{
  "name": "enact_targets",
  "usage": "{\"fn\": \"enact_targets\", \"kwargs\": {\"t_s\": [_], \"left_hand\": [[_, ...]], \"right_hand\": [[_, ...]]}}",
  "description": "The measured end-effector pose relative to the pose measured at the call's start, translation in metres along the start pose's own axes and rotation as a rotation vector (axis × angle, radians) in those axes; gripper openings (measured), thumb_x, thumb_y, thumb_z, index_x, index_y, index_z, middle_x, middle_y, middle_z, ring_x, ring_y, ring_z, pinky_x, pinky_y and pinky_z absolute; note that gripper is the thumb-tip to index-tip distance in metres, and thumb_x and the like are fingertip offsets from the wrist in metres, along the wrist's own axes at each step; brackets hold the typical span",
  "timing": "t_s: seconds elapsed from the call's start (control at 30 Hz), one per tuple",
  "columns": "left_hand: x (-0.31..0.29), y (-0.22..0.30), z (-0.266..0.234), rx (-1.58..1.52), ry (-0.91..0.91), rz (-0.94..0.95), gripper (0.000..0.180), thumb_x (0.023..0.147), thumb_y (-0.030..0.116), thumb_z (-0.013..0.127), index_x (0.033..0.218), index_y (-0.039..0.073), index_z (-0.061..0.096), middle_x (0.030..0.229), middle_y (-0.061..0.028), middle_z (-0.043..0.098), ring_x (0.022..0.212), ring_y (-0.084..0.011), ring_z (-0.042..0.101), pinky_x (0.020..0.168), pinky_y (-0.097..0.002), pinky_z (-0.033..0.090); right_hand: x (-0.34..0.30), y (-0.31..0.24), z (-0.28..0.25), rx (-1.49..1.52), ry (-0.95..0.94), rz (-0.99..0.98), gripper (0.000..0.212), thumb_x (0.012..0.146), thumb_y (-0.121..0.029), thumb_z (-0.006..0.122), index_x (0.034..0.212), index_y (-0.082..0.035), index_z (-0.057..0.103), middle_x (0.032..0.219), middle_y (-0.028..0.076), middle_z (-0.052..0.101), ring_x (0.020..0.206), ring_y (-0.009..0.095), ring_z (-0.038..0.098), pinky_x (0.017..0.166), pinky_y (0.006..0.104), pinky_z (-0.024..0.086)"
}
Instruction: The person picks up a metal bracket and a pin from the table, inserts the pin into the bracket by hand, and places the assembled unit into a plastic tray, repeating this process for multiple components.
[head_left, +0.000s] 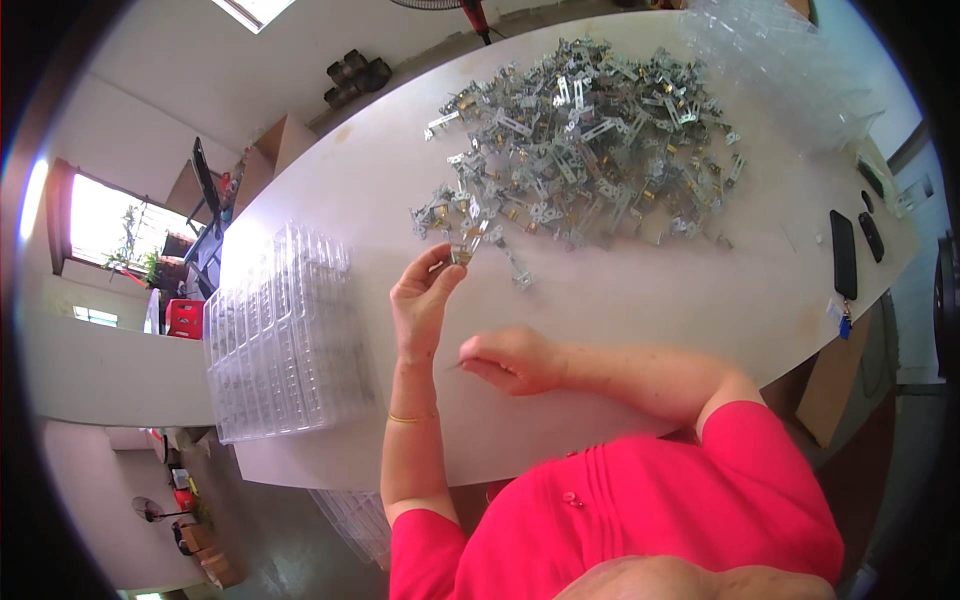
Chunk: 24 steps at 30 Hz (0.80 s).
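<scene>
Closest to the body, the right hand (525, 360) is curled in on itself, thumb and fingers pinched on a thin sliver (455, 366); what it is I can't tell, since the hand covers most of it. A little past those fingers, the left hand (418, 305) grips a small metal piece (461, 256) between thumb and fingers, its lower end hidden by them. To the left of these fingers stands a stack of clear trays (290, 340), too glary to count. Just beyond the left fingertips, a heap of metal parts (600, 150) spreads over the tabletop (650, 295), so tangled that single shapes blur. Far right of both hands lies a black phone (843, 255); beyond it, clear plastic packaging (780, 75) is cut off above.
</scene>
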<state>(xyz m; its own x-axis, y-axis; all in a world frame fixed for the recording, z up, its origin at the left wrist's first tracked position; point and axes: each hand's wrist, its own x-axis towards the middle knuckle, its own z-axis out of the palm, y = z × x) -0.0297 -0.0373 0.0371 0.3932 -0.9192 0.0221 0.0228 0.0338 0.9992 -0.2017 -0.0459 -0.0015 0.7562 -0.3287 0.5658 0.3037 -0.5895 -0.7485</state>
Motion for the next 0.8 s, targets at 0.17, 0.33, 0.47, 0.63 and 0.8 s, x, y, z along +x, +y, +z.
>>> {"fn": "enact_targets", "kwargs": {"t_s": [0.17, 0.33, 0.47, 0.63, 0.8], "left_hand": [[-0.011, -0.03, -0.012, -0.067, 0.092, 0.051, 0.038, 0.089, -0.004, 0.071, 0.126, -0.005, 0.062, 0.107, -0.0088, 0.071, 0.098, -0.0112, 0.065, 0.088, -0.0243, 0.053], [-0.018, -0.042, 0.007, -0.053, 0.078, 0.149, 0.036, 0.089, -0.003, 0.071, 0.125, -0.003, 0.063, 0.111, -0.0048, 0.068, 0.099, -0.0108, 0.065, 0.089, -0.0243, 0.054], [-0.025, -0.046, 0.016, 0.131, 0.066, 0.294, 0.037, 0.09, -0.005, 0.069, 0.126, -0.001, 0.062, 0.115, -0.0038, 0.066, 0.103, -0.0113, 0.065, 0.089, -0.0252, 0.055], [-0.034, -0.039, 0.024, 0.409, 0.129, 0.574, 0.038, 0.086, -0.005, 0.072, 0.123, 0.0, 0.062, 0.114, -0.0085, 0.065, 0.097, -0.0157, 0.068, 0.082, -0.0287, 0.059], [-0.04, -0.036, 0.029, 0.597, 0.173, 0.808, 0.035, 0.085, -0.005, 0.072, 0.118, 0.001, 0.062, 0.111, -0.0122, 0.063, 0.091, -0.0213, 0.068, 0.075, -0.0326, 0.061]], "right_hand": [[0.03, -0.008, -0.04, -0.109, 0.53, -0.074, 0.015, 0.09, 0.001, 0.067, 0.103, -0.005, 0.063, 0.104, 0.012, 0.061, 0.089, 0.026, 0.061, 0.075, 0.0365, 0.051], [0.032, -0.005, -0.064, -0.19, 0.627, 0.11, 0.012, 0.091, -0.006, 0.071, 0.102, -0.007, 0.067, 0.124, 0.015, 0.058, 0.105, 0.026, 0.06, 0.093, 0.0341, 0.048], [0.025, -0.005, -0.068, -0.283, 0.548, 0.103, 0.008, 0.093, -0.007, 0.069, 0.101, -0.007, 0.067, 0.126, 0.016, 0.057, 0.105, 0.024, 0.061, 0.089, 0.0322, 0.05], [0.01, 0.008, -0.067, -0.08, 0.637, 0.266, 0.006, 0.095, -0.011, 0.068, 0.1, -0.007, 0.068, 0.118, 0.01, 0.063, 0.094, 0.013, 0.061, 0.075, 0.0247, 0.05], [0.005, 0.008, -0.068, -0.088, 0.644, 0.297, 0.007, 0.096, -0.012, 0.069, 0.1, -0.006, 0.067, 0.113, 0.005, 0.064, 0.086, 0.009, 0.059, 0.07, 0.0234, 0.049]]}}
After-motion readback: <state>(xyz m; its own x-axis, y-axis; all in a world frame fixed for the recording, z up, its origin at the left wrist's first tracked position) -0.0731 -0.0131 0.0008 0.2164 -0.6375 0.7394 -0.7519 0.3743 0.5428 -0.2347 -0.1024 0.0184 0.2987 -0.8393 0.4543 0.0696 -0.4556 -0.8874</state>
